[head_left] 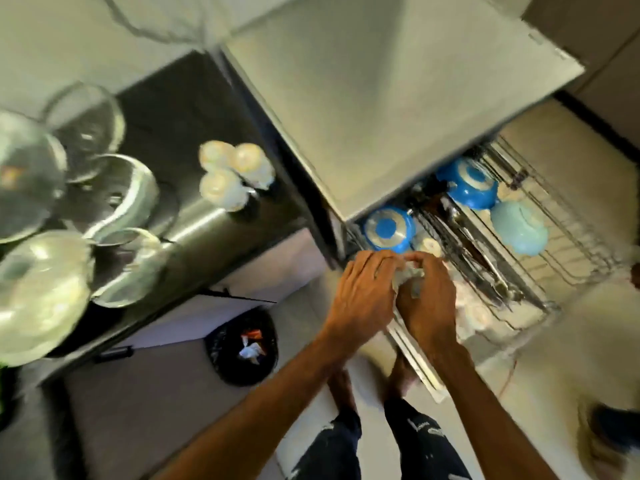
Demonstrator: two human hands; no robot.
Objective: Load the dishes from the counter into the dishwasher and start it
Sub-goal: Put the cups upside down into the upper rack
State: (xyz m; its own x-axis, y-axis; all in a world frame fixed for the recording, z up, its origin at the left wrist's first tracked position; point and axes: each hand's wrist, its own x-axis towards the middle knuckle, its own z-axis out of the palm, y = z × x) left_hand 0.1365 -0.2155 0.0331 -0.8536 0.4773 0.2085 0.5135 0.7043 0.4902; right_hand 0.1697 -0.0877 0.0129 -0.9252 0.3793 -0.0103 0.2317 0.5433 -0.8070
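Observation:
The dishwasher's wire rack (571, 237) is pulled out at the right, below a steel counter. It holds a blue bowl (388, 230), a blue lidded pot (467, 185), a pale blue bowl (519, 233) and dark cutlery. My left hand (363, 292) and my right hand (429, 299) meet at the rack's near corner, both gripping a clear glass item (410, 278) between them. Several glass bowls (114, 199) and three white cups (232, 174) stand on the dark counter at the left.
A black bin (242, 344) lined with a bag sits on the floor under the counter edge. My legs and bare feet stand just before the rack. A dark shoe (613, 427) lies on the tiled floor at the right.

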